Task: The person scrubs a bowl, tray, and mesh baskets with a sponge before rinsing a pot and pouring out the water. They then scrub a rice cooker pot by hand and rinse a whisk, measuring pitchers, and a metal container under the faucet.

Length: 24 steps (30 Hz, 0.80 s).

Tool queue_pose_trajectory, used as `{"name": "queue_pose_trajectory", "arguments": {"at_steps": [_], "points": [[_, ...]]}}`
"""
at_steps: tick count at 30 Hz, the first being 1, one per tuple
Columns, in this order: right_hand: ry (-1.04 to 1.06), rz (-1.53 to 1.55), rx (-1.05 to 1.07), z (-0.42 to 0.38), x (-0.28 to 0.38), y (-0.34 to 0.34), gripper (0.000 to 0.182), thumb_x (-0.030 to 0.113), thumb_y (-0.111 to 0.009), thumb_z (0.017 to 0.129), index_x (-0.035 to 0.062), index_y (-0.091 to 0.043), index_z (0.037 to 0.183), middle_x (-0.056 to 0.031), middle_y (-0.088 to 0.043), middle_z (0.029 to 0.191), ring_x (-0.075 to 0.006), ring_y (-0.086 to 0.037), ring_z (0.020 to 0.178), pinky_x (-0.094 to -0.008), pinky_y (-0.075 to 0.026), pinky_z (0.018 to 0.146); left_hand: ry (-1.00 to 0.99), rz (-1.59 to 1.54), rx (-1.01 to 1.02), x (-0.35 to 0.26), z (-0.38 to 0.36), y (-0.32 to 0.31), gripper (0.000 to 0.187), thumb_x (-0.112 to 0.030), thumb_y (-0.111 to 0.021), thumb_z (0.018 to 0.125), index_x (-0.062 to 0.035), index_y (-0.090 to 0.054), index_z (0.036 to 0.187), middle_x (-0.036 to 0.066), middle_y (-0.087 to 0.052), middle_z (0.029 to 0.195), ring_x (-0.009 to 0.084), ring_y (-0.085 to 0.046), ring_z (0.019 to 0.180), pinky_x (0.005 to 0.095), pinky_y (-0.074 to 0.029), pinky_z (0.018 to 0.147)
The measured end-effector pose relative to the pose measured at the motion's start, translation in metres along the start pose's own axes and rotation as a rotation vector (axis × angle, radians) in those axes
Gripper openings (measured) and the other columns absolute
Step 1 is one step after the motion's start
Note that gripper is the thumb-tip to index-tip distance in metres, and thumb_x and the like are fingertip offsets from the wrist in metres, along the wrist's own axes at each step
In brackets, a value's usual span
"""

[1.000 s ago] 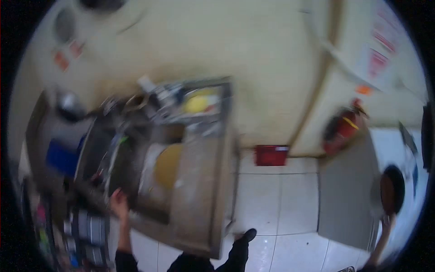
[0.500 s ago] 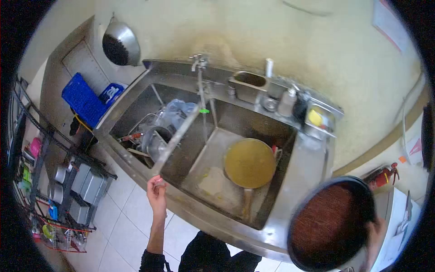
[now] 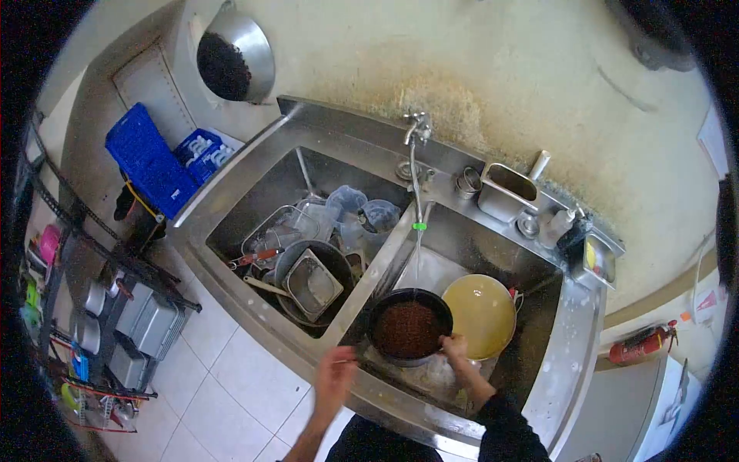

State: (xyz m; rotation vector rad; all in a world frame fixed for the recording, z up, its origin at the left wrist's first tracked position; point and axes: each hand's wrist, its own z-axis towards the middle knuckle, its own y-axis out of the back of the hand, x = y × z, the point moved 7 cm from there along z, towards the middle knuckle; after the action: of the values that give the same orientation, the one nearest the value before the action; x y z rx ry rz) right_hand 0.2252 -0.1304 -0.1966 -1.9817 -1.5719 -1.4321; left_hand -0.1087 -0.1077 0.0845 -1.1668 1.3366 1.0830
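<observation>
A person stands at a steel double sink point(image 3: 231, 202), seen from above. The right hand point(image 3: 454, 348) grips the near rim of a dark round pan point(image 3: 409, 326), fingers closed over its edge, holding it in the right-hand basin just below centre of the frame. A thin stream from the tap point(image 3: 416, 127) falls toward the pan's far rim. The pan's inside looks reddish-brown and crusted.

The left hand point(image 3: 334, 377) hovers at the sink's front edge, lower centre, fingers spread and holding nothing, just to the left of the pan and not touching it. So the pan lies up and to the right of the left hand, while the right hand is already on it. No handle shows, so I cannot tell any long axis.

Touching the pan's right side sits a yellow bowl point(image 3: 483, 314). The left basin, centre left, is piled with a square metal tin point(image 3: 312, 283), trays and clear plastic containers point(image 3: 362, 212). A blue crate point(image 3: 150, 162) stands upper left.
</observation>
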Motion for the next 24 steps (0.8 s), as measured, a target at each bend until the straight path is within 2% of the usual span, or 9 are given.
{"name": "queue_pose_trajectory", "arguments": {"at_steps": [2,3,6,9,14,16,18,21,24], "points": [[-0.136,0.125,-0.056,-0.023,-0.006,-0.015,0.017,0.009,-0.057,0.074,-0.0074,-0.056,0.076,-0.0100,-0.055,0.065,-0.0213,-0.056,0.053,-0.0304,-0.049,0.041,0.107,0.037,0.291,0.034,0.017,-0.056,0.035,-0.010,-0.054,0.081,-0.0068,-0.044,0.114,0.008,-0.052,0.098,0.0139,-0.052,0.087,0.0259,-0.043,0.076],[0.130,-0.049,-0.199,-0.001,-0.048,-0.026,0.016,0.011,-0.059,0.073,-0.0033,-0.052,0.074,-0.0079,-0.052,0.063,-0.0180,-0.051,0.049,-0.0310,-0.046,0.041,0.175,0.093,0.437,0.063,0.024,-0.078,0.038,-0.014,-0.055,0.080,-0.0071,-0.043,0.116,0.010,-0.051,0.101,0.0161,-0.052,0.089,0.0285,-0.043,0.077],[0.197,-0.085,-0.024,0.024,-0.127,-0.050,0.018,0.014,-0.061,0.074,0.0010,-0.049,0.078,-0.0077,-0.050,0.066,-0.0170,-0.047,0.048,-0.0317,-0.044,0.042,0.309,0.428,0.461,0.147,0.051,-0.110,0.055,-0.027,-0.059,0.078,-0.0055,-0.035,0.123,0.017,-0.046,0.113,0.0266,-0.048,0.101,0.0377,-0.039,0.086],[0.039,0.290,0.061,0.031,-0.133,-0.049,0.022,0.021,-0.060,0.075,0.0043,-0.050,0.086,-0.0073,-0.052,0.071,-0.0178,-0.050,0.048,-0.0296,-0.043,0.040,0.644,0.504,0.202,0.253,0.070,-0.099,0.082,-0.040,-0.061,0.072,-0.0067,-0.016,0.133,0.024,-0.025,0.131,0.0351,-0.028,0.120,0.0445,-0.026,0.097],[0.182,-0.060,0.557,0.048,-0.066,-0.012,0.031,0.028,-0.057,0.078,0.0046,-0.049,0.097,-0.0108,-0.058,0.080,-0.0236,-0.060,0.061,-0.0299,-0.044,0.043,1.238,0.550,-0.173,0.331,0.066,-0.069,0.106,-0.041,-0.064,0.069,-0.0140,0.016,0.133,0.021,0.011,0.138,0.0357,0.002,0.128,0.0494,-0.012,0.102],[-0.251,0.257,0.454,0.025,-0.035,0.034,0.034,0.030,-0.057,0.078,0.0046,-0.049,0.100,-0.0122,-0.059,0.084,-0.0271,-0.062,0.069,-0.0324,-0.047,0.049,1.305,0.475,-0.242,0.368,0.069,-0.055,0.105,-0.038,-0.064,0.070,-0.0157,0.017,0.132,0.021,0.010,0.138,0.0361,0.000,0.128,0.0498,-0.013,0.101],[-0.081,-0.378,-0.168,0.015,-0.033,0.100,0.039,0.032,-0.057,0.078,0.0045,-0.047,0.105,-0.0144,-0.058,0.089,-0.0279,-0.060,0.076,-0.0349,-0.048,0.060,1.261,0.224,-0.150,0.418,0.076,-0.050,0.103,-0.036,-0.064,0.071,-0.0173,0.018,0.132,0.021,0.008,0.138,0.0365,-0.001,0.128,0.0501,-0.013,0.101],[-0.152,-0.235,-0.600,-0.035,-0.058,0.145,0.044,0.039,-0.055,0.079,0.0054,-0.048,0.107,-0.0139,-0.057,0.091,-0.0274,-0.057,0.081,-0.0359,-0.048,0.066,1.327,0.189,-0.083,0.438,0.082,-0.059,0.084,-0.032,-0.060,0.074,-0.0161,0.002,0.127,0.019,-0.007,0.133,0.0339,-0.014,0.122,0.0483,-0.020,0.098],[-0.458,0.263,-0.061,-0.019,-0.185,0.101,0.050,0.047,-0.053,0.078,0.0072,-0.045,0.107,-0.0120,-0.055,0.087,-0.0214,-0.055,0.076,-0.0332,-0.046,0.062,1.332,0.468,-0.155,0.491,0.067,-0.050,0.053,-0.030,-0.054,0.077,-0.0113,-0.027,0.118,0.013,-0.032,0.124,0.0275,-0.033,0.112,0.0433,-0.032,0.092]]}}
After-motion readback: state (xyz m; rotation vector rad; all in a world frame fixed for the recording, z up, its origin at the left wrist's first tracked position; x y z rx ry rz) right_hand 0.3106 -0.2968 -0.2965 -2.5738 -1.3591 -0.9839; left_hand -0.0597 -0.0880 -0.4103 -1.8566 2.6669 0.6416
